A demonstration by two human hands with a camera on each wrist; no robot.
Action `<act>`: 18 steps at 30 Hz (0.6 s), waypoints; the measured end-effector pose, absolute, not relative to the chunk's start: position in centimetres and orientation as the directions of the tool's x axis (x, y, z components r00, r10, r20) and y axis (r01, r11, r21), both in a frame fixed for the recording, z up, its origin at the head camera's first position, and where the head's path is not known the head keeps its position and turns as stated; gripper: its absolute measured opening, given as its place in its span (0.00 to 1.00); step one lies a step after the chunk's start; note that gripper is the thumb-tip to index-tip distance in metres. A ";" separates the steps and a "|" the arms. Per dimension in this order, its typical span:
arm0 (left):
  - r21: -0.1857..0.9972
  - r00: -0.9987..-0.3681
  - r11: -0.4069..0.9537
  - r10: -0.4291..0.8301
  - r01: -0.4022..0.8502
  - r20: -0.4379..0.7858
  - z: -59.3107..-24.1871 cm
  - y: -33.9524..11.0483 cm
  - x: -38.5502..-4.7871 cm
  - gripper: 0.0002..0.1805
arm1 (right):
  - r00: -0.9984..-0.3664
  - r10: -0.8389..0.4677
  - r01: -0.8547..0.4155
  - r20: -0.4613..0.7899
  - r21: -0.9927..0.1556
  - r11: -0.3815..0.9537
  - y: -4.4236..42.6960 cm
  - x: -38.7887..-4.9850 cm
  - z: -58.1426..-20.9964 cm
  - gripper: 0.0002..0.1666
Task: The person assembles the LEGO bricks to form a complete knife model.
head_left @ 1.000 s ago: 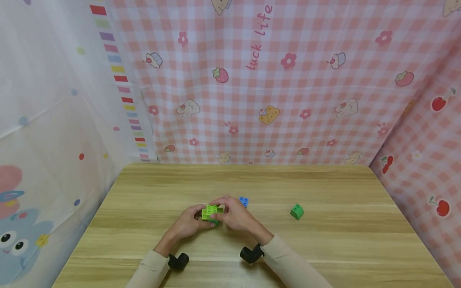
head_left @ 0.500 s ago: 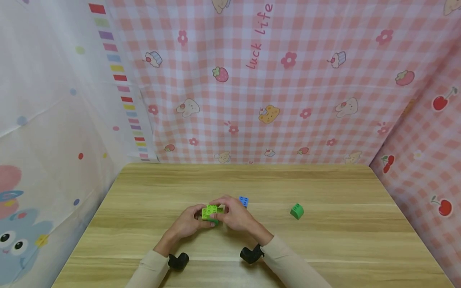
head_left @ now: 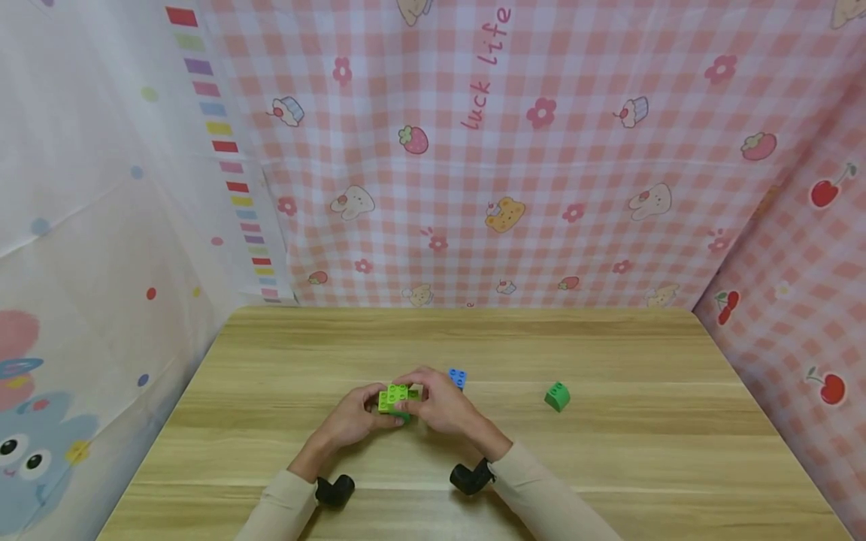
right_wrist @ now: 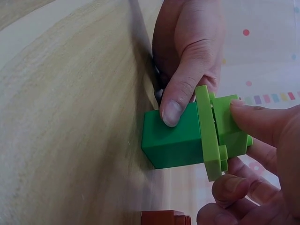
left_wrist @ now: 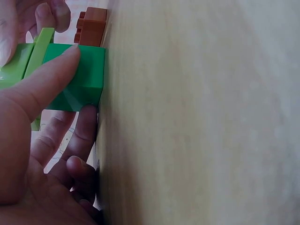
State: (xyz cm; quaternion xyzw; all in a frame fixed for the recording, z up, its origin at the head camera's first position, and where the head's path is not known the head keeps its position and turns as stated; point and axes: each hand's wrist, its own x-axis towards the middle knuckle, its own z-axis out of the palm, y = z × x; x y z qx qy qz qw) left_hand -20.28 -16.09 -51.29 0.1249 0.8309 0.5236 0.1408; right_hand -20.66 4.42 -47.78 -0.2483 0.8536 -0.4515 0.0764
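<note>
A stack of toy building blocks stands between the two hands on the table. Its base is a dark green block [right_wrist: 173,140], topped by a thin lime plate [right_wrist: 209,136]. Above the plate sits a lime brick [right_wrist: 230,124]; a narrow gap shows along one side between them. The left hand [head_left: 352,419] grips the dark green block, thumb on one face and fingers on the opposite one. With thumb and fingers, the right hand [head_left: 443,402] pinches the lime brick. A reddish-brown brick [left_wrist: 93,27] lies close to the stack; the right hand hides it in the head view.
Just beyond the right hand is a blue brick [head_left: 458,378], partly covered. Farther right lies a green curved brick [head_left: 558,397]. The wooden table [head_left: 609,466] meets a pink checked cloth [head_left: 460,255] at its back edge. Black wrist mounts [head_left: 336,492] are worn on both wrists.
</note>
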 end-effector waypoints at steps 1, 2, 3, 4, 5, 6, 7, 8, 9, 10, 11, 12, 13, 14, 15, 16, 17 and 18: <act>0.906 -0.930 0.419 0.355 0.061 -0.101 -51.3 -16.1 -20.3 0.19 | -0.866 -0.492 -0.356 0.095 -0.808 0.470 4.4 -20.7 -47.8 0.19; 0.906 -0.930 0.418 0.354 0.063 -0.099 -51.2 -16.1 -20.2 0.20 | -0.866 -0.490 -0.358 0.097 -0.806 0.472 4.4 -20.7 -47.8 0.19; 0.907 -0.931 0.418 0.352 0.060 -0.101 -51.2 -16.1 -20.2 0.20 | -0.867 -0.489 -0.359 0.098 -0.804 0.474 4.4 -20.7 -47.9 0.19; 0.907 -0.932 0.417 0.349 0.059 -0.100 -51.2 -16.1 -20.2 0.20 | -0.867 -0.488 -0.360 0.100 -0.802 0.476 4.3 -20.7 -47.9 0.19; 0.906 -0.933 0.420 0.346 0.054 -0.104 -51.1 -16.1 -20.2 0.20 | -0.868 -0.486 -0.359 0.100 -0.802 0.477 4.3 -20.6 -47.9 0.19; 0.907 -0.933 0.419 0.344 0.049 -0.108 -51.2 -16.1 -20.2 0.20 | -0.868 -0.486 -0.360 0.102 -0.802 0.476 4.3 -20.6 -48.0 0.19; 0.906 -0.933 0.421 0.341 0.046 -0.112 -51.2 -16.1 -20.2 0.20 | -0.867 -0.487 -0.363 0.104 -0.801 0.476 4.3 -20.6 -48.0 0.18; 0.905 -0.933 0.423 0.340 0.043 -0.115 -51.2 -16.1 -20.2 0.19 | -0.866 -0.488 -0.366 0.107 -0.800 0.475 4.3 -20.6 -48.1 0.18; 0.905 -0.933 0.422 0.341 0.043 -0.114 -51.2 -16.1 -20.2 0.19 | -0.865 -0.489 -0.372 0.111 -0.796 0.477 4.3 -20.5 -48.2 0.18; 0.905 -0.933 0.424 0.342 0.045 -0.114 -51.3 -16.1 -20.2 0.19 | -0.863 -0.491 -0.381 0.118 -0.792 0.478 4.3 -20.5 -48.2 0.18; 0.904 -0.932 0.425 0.344 0.047 -0.114 -51.3 -16.1 -20.3 0.19 | -0.861 -0.493 -0.389 0.125 -0.786 0.480 4.3 -20.5 -48.3 0.18; 0.904 -0.932 0.424 0.346 0.051 -0.110 -51.4 -16.1 -20.3 0.19 | -0.858 -0.496 -0.402 0.135 -0.778 0.483 4.3 -20.5 -48.3 0.18; 0.904 -0.932 0.425 0.347 0.056 -0.105 -51.4 -16.1 -20.3 0.19 | -0.854 -0.499 -0.414 0.144 -0.769 0.486 4.3 -20.5 -48.4 0.18; 0.903 -0.932 0.426 0.347 0.060 -0.102 -51.4 -16.1 -20.3 0.19 | -0.852 -0.501 -0.423 0.151 -0.764 0.488 4.3 -20.6 -48.4 0.18; 0.902 -0.933 0.428 0.347 0.063 -0.099 -51.4 -16.1 -20.3 0.19 | -0.849 -0.504 -0.429 0.155 -0.760 0.488 4.4 -20.6 -48.5 0.19; 0.901 -0.933 0.430 0.346 0.063 -0.099 -51.4 -16.1 -20.3 0.19 | -0.849 -0.506 -0.429 0.154 -0.759 0.490 4.4 -20.6 -48.5 0.19; 0.900 -0.934 0.432 0.344 0.064 -0.099 -51.4 -16.1 -20.3 0.19 | -0.849 -0.507 -0.427 0.150 -0.760 0.491 4.4 -20.6 -48.5 0.19; 0.900 -0.934 0.431 0.343 0.063 -0.099 -51.3 -16.0 -20.3 0.19 | -0.849 -0.509 -0.423 0.144 -0.762 0.490 4.5 -20.7 -48.5 0.19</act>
